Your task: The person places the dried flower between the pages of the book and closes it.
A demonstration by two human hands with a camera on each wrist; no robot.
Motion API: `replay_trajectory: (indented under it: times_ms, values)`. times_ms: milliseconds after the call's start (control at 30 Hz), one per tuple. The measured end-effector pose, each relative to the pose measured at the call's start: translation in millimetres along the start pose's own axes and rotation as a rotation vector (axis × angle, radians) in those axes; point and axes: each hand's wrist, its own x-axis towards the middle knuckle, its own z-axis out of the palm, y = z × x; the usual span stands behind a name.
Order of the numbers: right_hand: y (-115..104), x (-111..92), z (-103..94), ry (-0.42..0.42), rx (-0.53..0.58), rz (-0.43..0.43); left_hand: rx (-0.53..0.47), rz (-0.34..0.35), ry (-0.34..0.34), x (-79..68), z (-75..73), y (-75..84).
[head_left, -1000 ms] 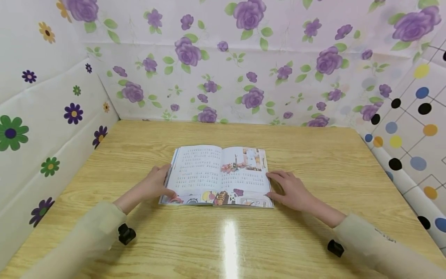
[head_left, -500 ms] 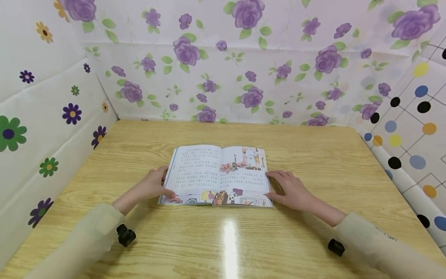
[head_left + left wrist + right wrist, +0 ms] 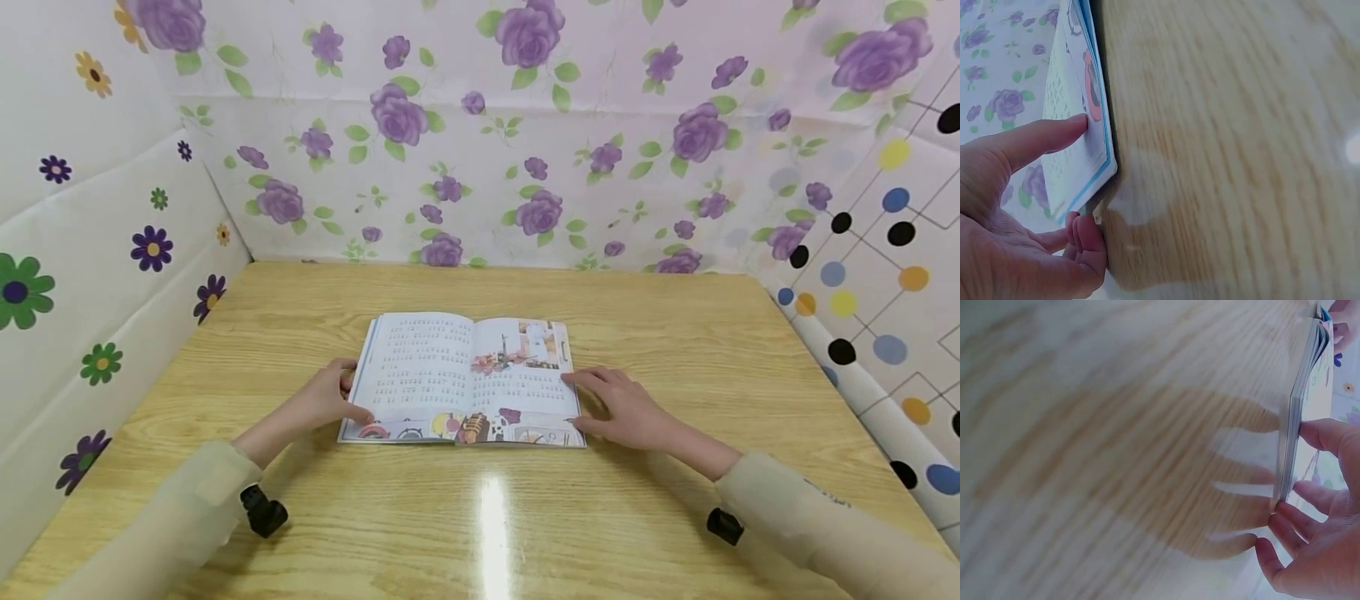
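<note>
An open book (image 3: 431, 367) lies on the wooden table, its pages printed with small text and colourful pictures. My left hand (image 3: 321, 400) holds its lower left corner. In the left wrist view, the thumb (image 3: 1054, 137) presses on the page while the other fingers (image 3: 1088, 247) curl at the book's edge. At the right edge, my right hand (image 3: 626, 408) rests with spread, relaxed fingers. Its thumb (image 3: 1319, 433) and index finger touch the page side, and the other fingertips reach down beside the edge, as the right wrist view shows.
The wooden table (image 3: 420, 525) carries a bright light reflection in front of the book. A floral sheet (image 3: 480, 158) hangs behind it. Patterned sheets with flowers (image 3: 153, 248) at left and dots (image 3: 889, 350) at right flank the table. Both light sleeves have black wrist devices (image 3: 264, 510).
My left fingers have drawn back slightly along the book's left edge, thumb still on the page. My right index finger has slid a little inward over the page. The head view has shifted slightly.
</note>
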Motion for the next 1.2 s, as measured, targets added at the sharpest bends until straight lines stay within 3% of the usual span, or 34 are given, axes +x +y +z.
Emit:
replay_trajectory:
  times_ms: [333,467,900,1200]
  values:
    - [0,1,-0.7,-0.01,0.012,-0.005,-0.087,0.026,0.034,0.1,-11.2,4.3]
    - [0,0,-0.6,-0.004,0.014,-0.014,-0.087,0.038,0.034,-1.7,-18.5,15.2]
    - [-3,-3,2.2,-0.007,0.007,-0.01,-0.072,0.17,0.041,-3.1,-39.8,44.0]
    - [-2,-3,4.0,-0.002,-0.002,-0.009,-0.047,0.192,0.007,1.6,-53.2,70.9]
